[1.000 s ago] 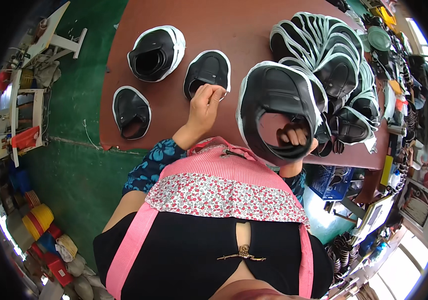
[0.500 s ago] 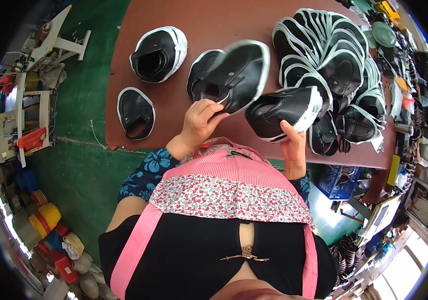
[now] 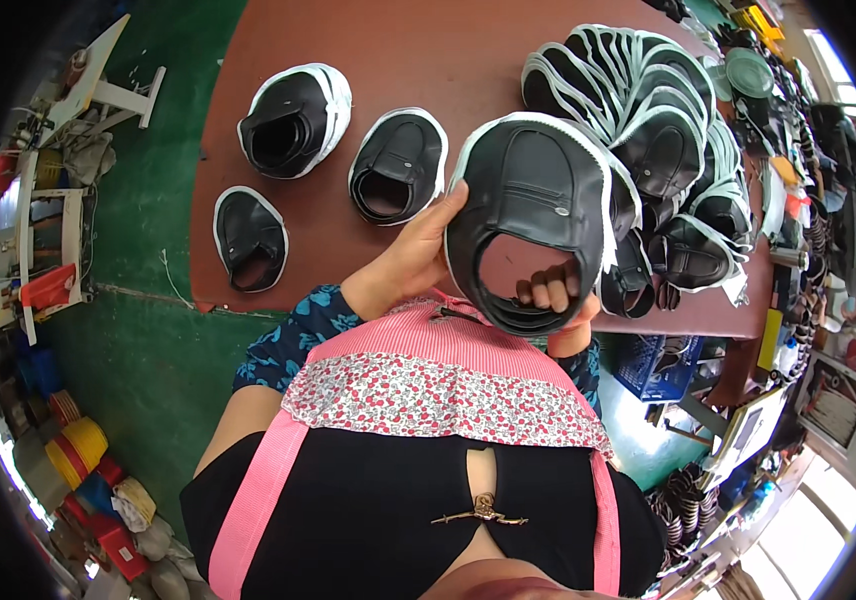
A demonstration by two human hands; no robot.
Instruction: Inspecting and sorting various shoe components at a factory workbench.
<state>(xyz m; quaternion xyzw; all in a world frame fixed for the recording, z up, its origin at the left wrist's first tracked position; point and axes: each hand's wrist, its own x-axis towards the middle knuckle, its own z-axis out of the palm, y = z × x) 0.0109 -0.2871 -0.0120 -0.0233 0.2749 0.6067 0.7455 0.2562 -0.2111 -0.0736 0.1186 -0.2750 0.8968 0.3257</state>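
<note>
In front of my chest I hold a stack of black shoe uppers (image 3: 530,160) with white edging, the toe pointing away from me. My left hand (image 3: 416,246) is closed on the stack's left side, its fingers mostly hidden beneath. At the heel end my right hand (image 3: 554,290) grips the stack, and its fingertips show through the foot opening. Just left of the stack, a small pile of shoe uppers (image 3: 400,150) lies on the brown table (image 3: 428,50). Farther left are a thicker pile (image 3: 293,120) and a lower one (image 3: 250,235).
A large fanned heap of shoe uppers (image 3: 658,150) covers the table's right part. Below the table's right edge stands a blue crate (image 3: 660,368). Green floor (image 3: 148,370) lies to the left, with yellow (image 3: 78,450) and red containers (image 3: 123,550) at lower left.
The uppers that were apart in my two hands are now together in one stack, held upright between both hands. My left hand has moved away from the small pile.
</note>
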